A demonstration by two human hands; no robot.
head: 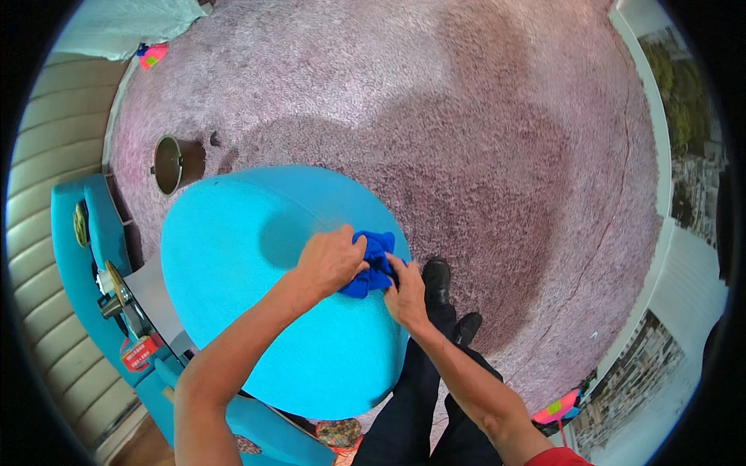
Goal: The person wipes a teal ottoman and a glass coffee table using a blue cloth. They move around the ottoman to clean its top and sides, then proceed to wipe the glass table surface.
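Both my hands are on a crumpled royal-blue cloth (pixel 373 268) above a rounded, turquoise upholstered piece of furniture (pixel 233 262). My left hand (pixel 335 259) grips the cloth's left side, its fingers slightly blurred. On the other side, the fingers of my right hand (pixel 406 291) pinch the cloth near the furniture's right edge. Whether the cloth touches the upholstery beneath it cannot be made out. Part of the cloth is hidden behind the fingers.
A bucket (pixel 195 160) stands on the pinkish carpet (pixel 466 145) beyond the furniture. Along the left wall runs a turquoise sofa (pixel 70 256) bearing a red-and-white item (pixel 140 352) and several small objects. My black shoes (pixel 437 282) are right of the furniture.
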